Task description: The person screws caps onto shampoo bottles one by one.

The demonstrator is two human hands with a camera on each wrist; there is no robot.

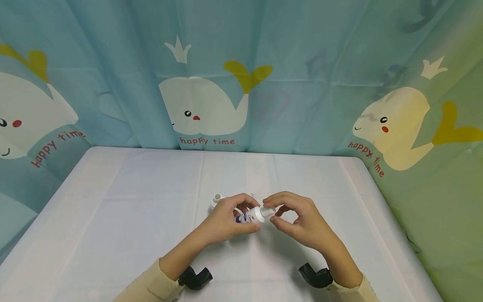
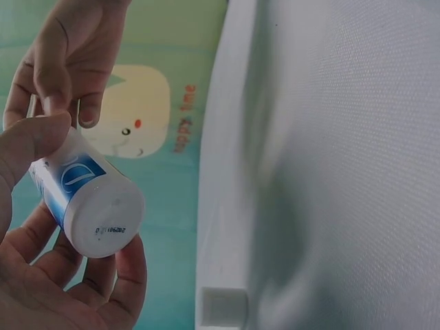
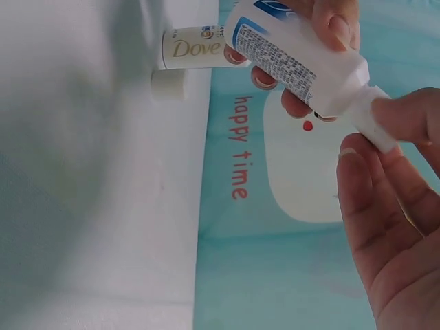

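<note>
My left hand point(image 1: 225, 221) grips a small white bottle point(image 3: 295, 58) with a blue label, held tilted above the table. At the bottle's neck end, my right hand point(image 1: 303, 219) pinches the white cap point(image 3: 371, 122) between thumb and fingers. The left wrist view shows the bottle's round base with a printed date. Behind the left hand a second white bottle point(image 1: 216, 199), marked Dove, stands upright on the table with an uncapped mouth. Beside it on the tabletop sits a loose white cap point(image 3: 168, 84).
A white cloth covers the table point(image 1: 143, 218). Behind and beside it hangs a blue-green curtain point(image 1: 302, 75) printed with whales. Black curved pieces point(image 1: 196, 278) are fixed at both wrists.
</note>
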